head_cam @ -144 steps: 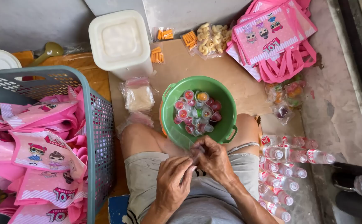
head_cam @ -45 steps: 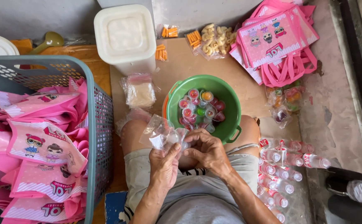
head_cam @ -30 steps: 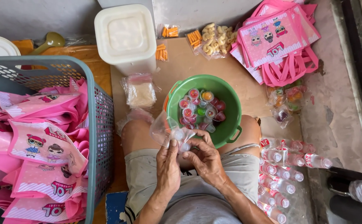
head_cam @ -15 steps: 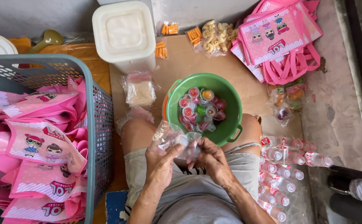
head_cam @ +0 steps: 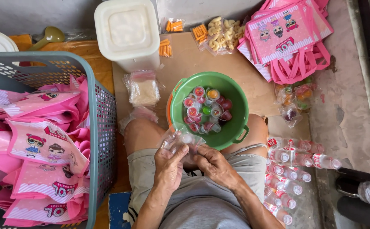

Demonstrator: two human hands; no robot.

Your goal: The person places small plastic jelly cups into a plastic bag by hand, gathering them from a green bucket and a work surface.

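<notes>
Gripping: left hand [head_cam: 169,164] and right hand [head_cam: 212,163] both pinch one clear plastic bag [head_cam: 180,141], near the green bowl [head_cam: 231,127] of jelly cups [head_cam: 206,109]. Best kept mouth-up.

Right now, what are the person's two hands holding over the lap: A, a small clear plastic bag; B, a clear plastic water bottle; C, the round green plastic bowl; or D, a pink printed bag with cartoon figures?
A: both the left hand and the right hand pinch a small clear plastic bag just in front of the round green plastic bowl of small jelly cups.
</notes>
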